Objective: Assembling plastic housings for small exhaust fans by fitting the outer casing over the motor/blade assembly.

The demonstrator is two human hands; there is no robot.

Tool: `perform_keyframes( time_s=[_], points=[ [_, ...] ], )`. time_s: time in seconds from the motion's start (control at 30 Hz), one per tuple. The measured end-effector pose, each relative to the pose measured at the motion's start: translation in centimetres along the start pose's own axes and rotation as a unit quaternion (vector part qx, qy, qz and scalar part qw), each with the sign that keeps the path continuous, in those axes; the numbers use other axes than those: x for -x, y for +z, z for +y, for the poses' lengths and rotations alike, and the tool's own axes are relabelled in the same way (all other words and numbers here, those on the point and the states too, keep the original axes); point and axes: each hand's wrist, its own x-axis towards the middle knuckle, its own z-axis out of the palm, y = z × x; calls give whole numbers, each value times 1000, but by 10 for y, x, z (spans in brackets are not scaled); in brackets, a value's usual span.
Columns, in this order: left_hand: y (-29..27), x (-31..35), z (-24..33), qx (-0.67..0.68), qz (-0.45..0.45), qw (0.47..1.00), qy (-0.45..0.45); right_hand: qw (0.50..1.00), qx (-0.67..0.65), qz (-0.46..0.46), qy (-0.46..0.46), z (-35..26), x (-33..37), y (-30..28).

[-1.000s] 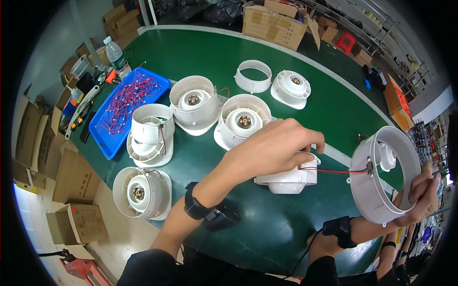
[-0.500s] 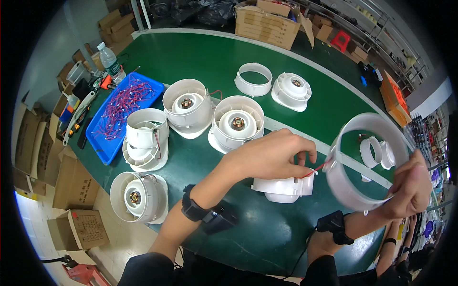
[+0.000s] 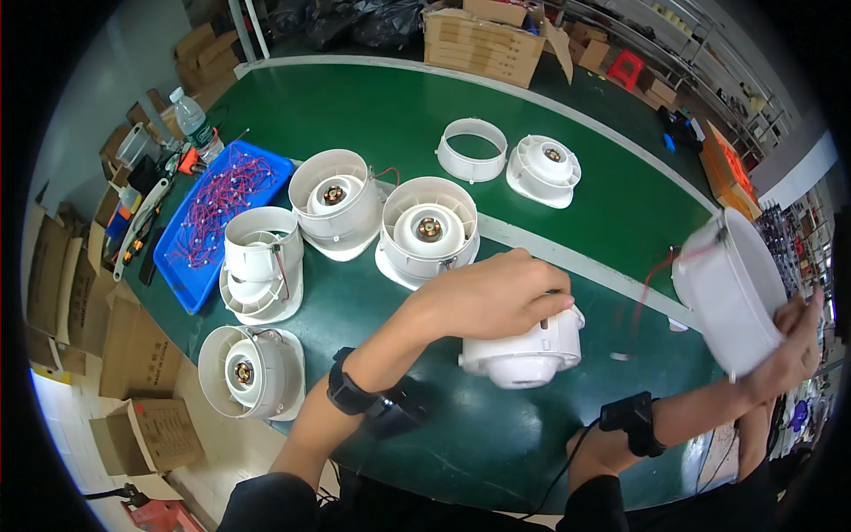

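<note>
White plastic in both my hands

My left hand (image 3: 501, 297) has its fingers closed on the upper edge of a white housing (image 3: 523, 362), just right of the frame's centre. At the far right, my right hand (image 3: 784, 359) clamps the lower rim of a leaning white ring (image 3: 729, 297) (motion blur softens my fingertips there). A red wire (image 3: 652, 277), also blurred, hangs at the ring's left side. Ring-topped housings (image 3: 335, 222) stand left of centre, near a blue tray (image 3: 191, 297) of tangled wires (image 3: 222, 199). Toward upper centre, a loose ring (image 3: 470, 169) sits on the green table (image 3: 381, 97).
</note>
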Motion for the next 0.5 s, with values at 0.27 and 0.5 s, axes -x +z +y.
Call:
perform_keyframes(
  time_s=[0.27, 0.5],
  points=[
    [42, -14, -38, -114, -35, 988, -96, 971, 110, -157, 143, -4, 2, 54],
    [51, -15, -64, -135, -107, 972, -162, 943, 26, -262, 202, 15, 15, 93]
  ],
)
